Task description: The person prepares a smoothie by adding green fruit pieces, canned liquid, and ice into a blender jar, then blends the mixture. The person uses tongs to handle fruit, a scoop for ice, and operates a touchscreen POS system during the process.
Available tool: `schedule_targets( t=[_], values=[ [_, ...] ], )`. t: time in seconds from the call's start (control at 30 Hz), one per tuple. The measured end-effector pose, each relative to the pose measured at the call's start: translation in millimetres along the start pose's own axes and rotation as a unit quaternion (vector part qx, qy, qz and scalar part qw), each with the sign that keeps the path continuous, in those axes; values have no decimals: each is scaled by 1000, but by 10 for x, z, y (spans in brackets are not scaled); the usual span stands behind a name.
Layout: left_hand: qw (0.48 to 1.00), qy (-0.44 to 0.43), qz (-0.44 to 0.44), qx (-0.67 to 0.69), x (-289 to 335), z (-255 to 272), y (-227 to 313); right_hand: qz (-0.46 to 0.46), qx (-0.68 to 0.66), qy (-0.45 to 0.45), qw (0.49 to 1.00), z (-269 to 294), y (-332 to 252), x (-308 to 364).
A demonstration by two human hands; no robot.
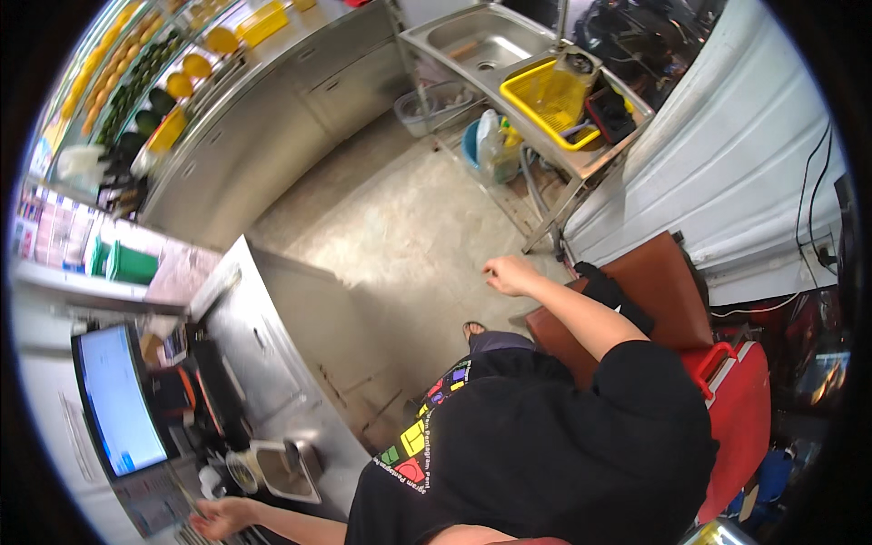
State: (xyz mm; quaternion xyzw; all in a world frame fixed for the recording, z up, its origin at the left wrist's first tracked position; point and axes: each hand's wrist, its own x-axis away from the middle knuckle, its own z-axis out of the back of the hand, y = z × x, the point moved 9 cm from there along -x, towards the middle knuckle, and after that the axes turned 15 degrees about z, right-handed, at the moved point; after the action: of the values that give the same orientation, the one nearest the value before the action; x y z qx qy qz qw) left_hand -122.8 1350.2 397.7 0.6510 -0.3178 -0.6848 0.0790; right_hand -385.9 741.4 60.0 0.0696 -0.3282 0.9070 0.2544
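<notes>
My left hand (pixel 221 519) reaches out at the lower left, over the end of the steel counter. Its fingers are closed around a thin, pale, stick-like thing (pixel 186 495) that points up toward the monitor; its kind is too small to make out. Close by stand a steel basin (pixel 289 470) with dark things in it and some small white and clear containers (pixel 238 472). In mid-air above the floor hangs my right hand (pixel 510 275). Its fingers are loosely bent and apart, with nothing visible in them, and it touches nothing.
A monitor (pixel 118 400) stands on the steel counter (pixel 272 341) at left. Right of me are a brown seat (pixel 658 286) and a red chair or case (pixel 740 427). Ahead is a steel sink (pixel 481 41) with a yellow basket (pixel 545 100); fruit shelves (pixel 127 82) are far left.
</notes>
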Motion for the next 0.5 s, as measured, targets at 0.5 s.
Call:
schedule_targets(
  t=[0.5],
  values=[
    [246,-882,-227,331,6394,-2116,5667,-363,77,511,775,2946,2852,261]
  ],
)
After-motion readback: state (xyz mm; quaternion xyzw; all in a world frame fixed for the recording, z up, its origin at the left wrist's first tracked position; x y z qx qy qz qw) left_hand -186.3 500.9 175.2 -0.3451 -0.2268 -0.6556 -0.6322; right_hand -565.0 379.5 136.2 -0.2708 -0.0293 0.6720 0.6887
